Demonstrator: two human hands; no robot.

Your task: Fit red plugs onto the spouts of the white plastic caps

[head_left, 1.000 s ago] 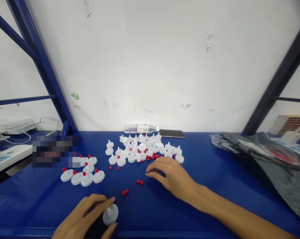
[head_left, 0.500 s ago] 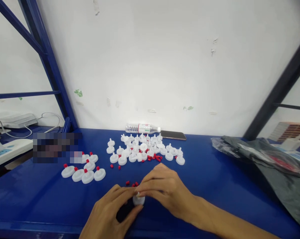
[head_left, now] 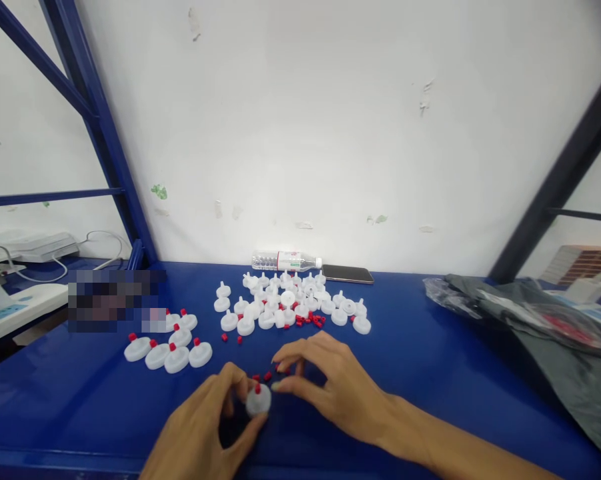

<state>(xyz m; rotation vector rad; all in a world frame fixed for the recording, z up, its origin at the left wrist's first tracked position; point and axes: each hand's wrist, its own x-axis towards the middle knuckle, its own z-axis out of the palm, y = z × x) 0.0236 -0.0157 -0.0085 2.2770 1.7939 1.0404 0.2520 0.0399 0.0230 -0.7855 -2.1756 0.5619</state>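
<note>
Down front, left hand (head_left: 200, 417): thumb and fingers closed round a capped disc (head_left: 261, 404); wrist cut off.
Right hand (head_left: 335, 387): half open beside that disc; cannot tell whether it pinches anything.
Loose caps (head_left: 267, 376): some behind its fingers.
Far discs (head_left: 275, 303): overlapping, partly hidden.
Patch (head_left: 113, 300): pixelated.

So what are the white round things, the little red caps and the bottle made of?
White round things: probably plastic, smooth, softly shaded and matching like moulded pieces. Red caps: plastic or rubber, hard to tell; evenly coloured. Bottle: likely plastic, glossy; its ridged body is see-through.
</note>
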